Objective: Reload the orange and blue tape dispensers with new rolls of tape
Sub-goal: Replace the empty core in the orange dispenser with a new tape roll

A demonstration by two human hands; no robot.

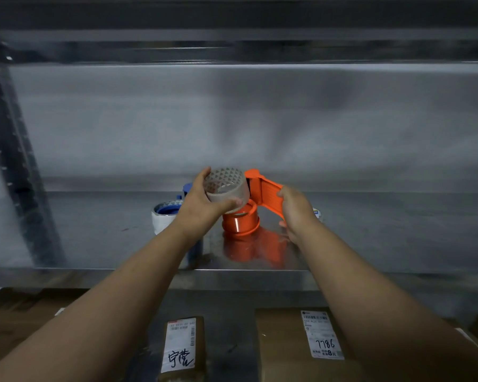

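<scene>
My left hand (pixel 202 199) grips a clear tape roll (pixel 226 186) with a triangle-patterned core, held just above the drum of the orange tape dispenser (pixel 242 220). My right hand (pixel 295 208) clasps the orange dispenser's flat handle (pixel 265 193), which slants up to the left. The drum rests on the steel shelf. The blue tape dispenser (pixel 164 210) stands left of it, behind my left wrist, with a white tape roll (pixel 162 223) around its drum. Another roll (pixel 318 213) peeks out behind my right hand, mostly hidden.
The steel shelf (pixel 94 230) reflects the dispensers and has a front edge (pixel 232 277) below my forearms. On the level beneath lie cardboard parcels with labels (pixel 181 346) (pixel 322 334). A dark perforated rack upright (pixel 17 161) runs along the left.
</scene>
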